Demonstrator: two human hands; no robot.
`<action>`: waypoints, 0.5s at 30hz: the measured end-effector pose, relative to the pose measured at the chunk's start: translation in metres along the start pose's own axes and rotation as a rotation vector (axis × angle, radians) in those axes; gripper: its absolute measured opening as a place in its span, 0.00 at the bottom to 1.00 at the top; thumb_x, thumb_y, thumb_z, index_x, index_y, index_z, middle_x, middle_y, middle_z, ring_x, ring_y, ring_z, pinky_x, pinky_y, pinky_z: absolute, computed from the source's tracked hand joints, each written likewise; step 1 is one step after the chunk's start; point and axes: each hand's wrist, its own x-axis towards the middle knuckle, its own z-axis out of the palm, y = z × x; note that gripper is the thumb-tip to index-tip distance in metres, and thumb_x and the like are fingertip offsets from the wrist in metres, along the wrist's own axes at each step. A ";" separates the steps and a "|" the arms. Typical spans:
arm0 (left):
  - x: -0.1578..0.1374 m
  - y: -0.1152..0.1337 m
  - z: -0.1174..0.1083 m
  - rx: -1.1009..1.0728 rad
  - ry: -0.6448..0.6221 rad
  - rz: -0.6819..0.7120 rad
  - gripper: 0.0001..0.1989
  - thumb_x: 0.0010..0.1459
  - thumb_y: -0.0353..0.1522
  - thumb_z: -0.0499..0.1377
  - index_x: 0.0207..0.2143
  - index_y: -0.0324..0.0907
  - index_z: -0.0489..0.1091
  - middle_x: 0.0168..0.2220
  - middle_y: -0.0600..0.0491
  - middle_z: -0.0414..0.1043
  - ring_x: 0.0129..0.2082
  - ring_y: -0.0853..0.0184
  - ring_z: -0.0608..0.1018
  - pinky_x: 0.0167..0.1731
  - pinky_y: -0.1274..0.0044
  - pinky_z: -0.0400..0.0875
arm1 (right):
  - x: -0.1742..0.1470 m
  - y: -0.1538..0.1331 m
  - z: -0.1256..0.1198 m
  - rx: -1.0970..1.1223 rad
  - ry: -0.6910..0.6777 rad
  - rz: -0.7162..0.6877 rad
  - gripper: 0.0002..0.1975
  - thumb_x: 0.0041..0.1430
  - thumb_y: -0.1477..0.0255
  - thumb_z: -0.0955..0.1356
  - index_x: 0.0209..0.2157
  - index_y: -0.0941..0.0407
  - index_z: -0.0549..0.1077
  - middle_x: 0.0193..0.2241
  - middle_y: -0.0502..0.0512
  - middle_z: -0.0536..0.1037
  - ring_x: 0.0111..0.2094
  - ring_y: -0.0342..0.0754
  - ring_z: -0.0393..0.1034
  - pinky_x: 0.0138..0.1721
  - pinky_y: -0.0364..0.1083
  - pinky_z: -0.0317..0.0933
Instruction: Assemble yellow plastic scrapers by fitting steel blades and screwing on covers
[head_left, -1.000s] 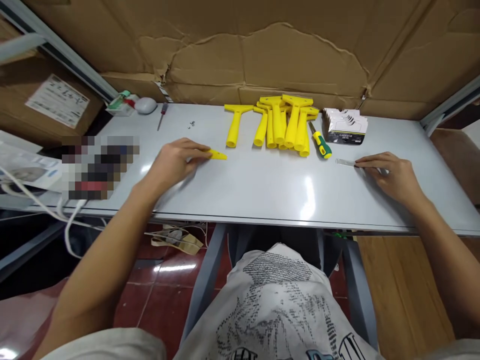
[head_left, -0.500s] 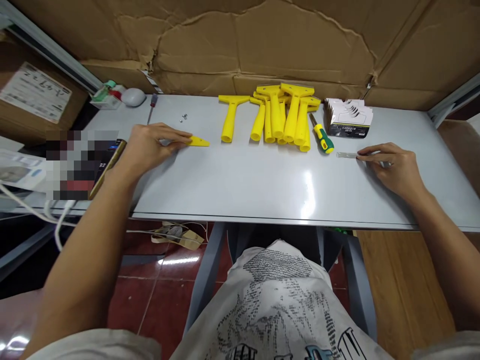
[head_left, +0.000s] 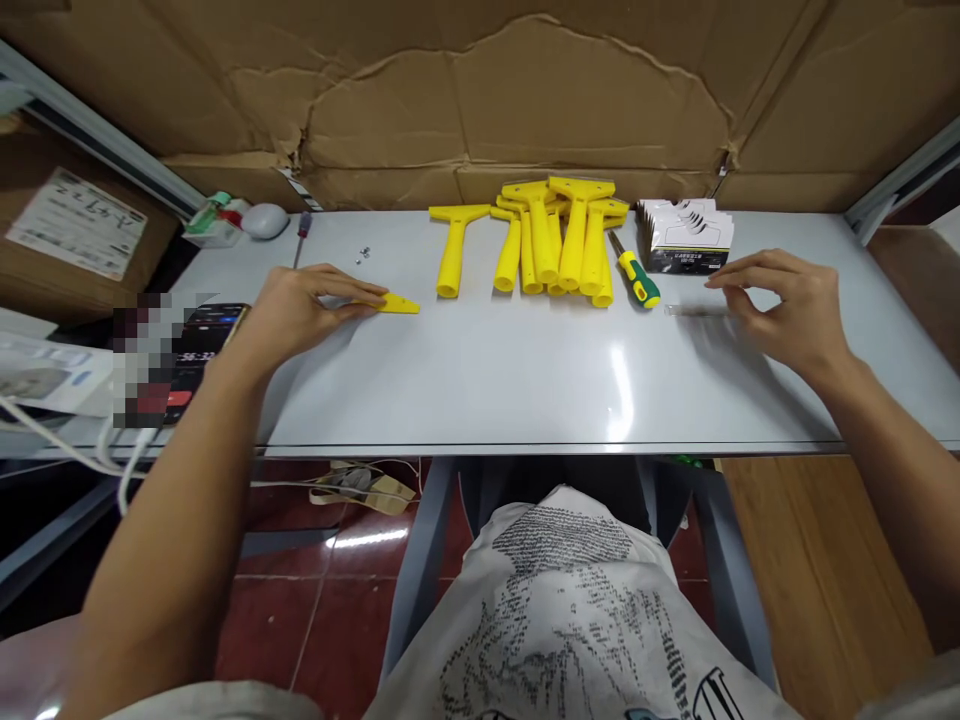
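My left hand (head_left: pixel 300 305) pinches a small flat yellow plastic plate (head_left: pixel 399 303) with tiny holes, close to the tabletop. My right hand (head_left: pixel 787 300) hovers at the right, thumb and fingers apart and nothing visible between them. Below its fingertips a thin, narrow strip (head_left: pixel 686 311), perhaps a blade, lies flat on the table. A single yellow scraper handle (head_left: pixel 451 258) lies just right of the left hand. Farther right, several yellow scrapers (head_left: pixel 576 240) are piled together. A green and yellow screwdriver (head_left: pixel 639 280) rests between that pile and the strip.
Behind the right hand stands a stack of white and black card packs (head_left: pixel 686 240). Several small screws (head_left: pixel 364 254) and another screwdriver (head_left: pixel 303 232) lie at the left. A phone (head_left: pixel 199 350), white cables (head_left: pixel 56 437) and a white mouse (head_left: pixel 265 221) are farther left. Cardboard (head_left: pixel 390 110) lines the back.
My right hand has let go of the strip and lifted off it, its fingers parting. The left hand still holds the yellow plate. The whole view has shifted slightly.
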 end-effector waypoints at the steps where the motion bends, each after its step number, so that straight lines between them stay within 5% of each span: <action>1: -0.002 -0.003 -0.001 -0.006 -0.003 0.010 0.17 0.70 0.47 0.66 0.49 0.48 0.88 0.53 0.55 0.91 0.53 0.60 0.88 0.67 0.60 0.82 | 0.009 -0.006 0.004 0.010 0.002 0.000 0.13 0.71 0.75 0.69 0.42 0.51 0.88 0.43 0.57 0.91 0.40 0.52 0.83 0.43 0.52 0.74; 4: -0.002 0.002 -0.006 0.027 0.032 0.019 0.17 0.68 0.50 0.67 0.47 0.52 0.88 0.56 0.58 0.90 0.54 0.60 0.87 0.69 0.59 0.79 | 0.042 -0.028 0.026 0.006 -0.030 0.049 0.14 0.68 0.78 0.69 0.44 0.52 0.88 0.39 0.55 0.89 0.31 0.47 0.76 0.37 0.49 0.68; 7: 0.017 0.033 -0.007 0.043 0.136 -0.057 0.21 0.71 0.53 0.66 0.52 0.49 0.88 0.60 0.56 0.89 0.56 0.62 0.86 0.69 0.63 0.77 | 0.075 -0.047 0.053 -0.041 -0.077 0.136 0.15 0.67 0.78 0.70 0.49 0.52 0.87 0.35 0.53 0.87 0.30 0.47 0.74 0.40 0.50 0.67; 9: 0.045 0.059 0.002 0.025 0.198 -0.170 0.24 0.74 0.50 0.63 0.56 0.43 0.86 0.56 0.51 0.90 0.48 0.64 0.86 0.57 0.69 0.81 | 0.089 -0.048 0.061 -0.118 -0.116 0.163 0.16 0.64 0.78 0.71 0.50 0.52 0.87 0.34 0.52 0.86 0.31 0.49 0.73 0.38 0.50 0.62; 12: 0.101 0.082 0.034 0.037 0.146 -0.228 0.30 0.73 0.50 0.66 0.64 0.36 0.81 0.54 0.46 0.89 0.50 0.62 0.84 0.62 0.66 0.77 | 0.088 -0.028 0.047 -0.223 -0.317 0.130 0.18 0.59 0.79 0.73 0.48 0.50 0.89 0.35 0.53 0.86 0.32 0.50 0.69 0.36 0.50 0.54; 15: 0.142 0.087 0.068 0.051 0.099 -0.289 0.35 0.68 0.48 0.74 0.66 0.36 0.75 0.60 0.38 0.83 0.62 0.49 0.81 0.66 0.55 0.74 | 0.069 0.002 0.017 -0.176 -0.555 0.068 0.23 0.56 0.76 0.80 0.54 0.48 0.88 0.40 0.55 0.88 0.40 0.53 0.72 0.42 0.52 0.59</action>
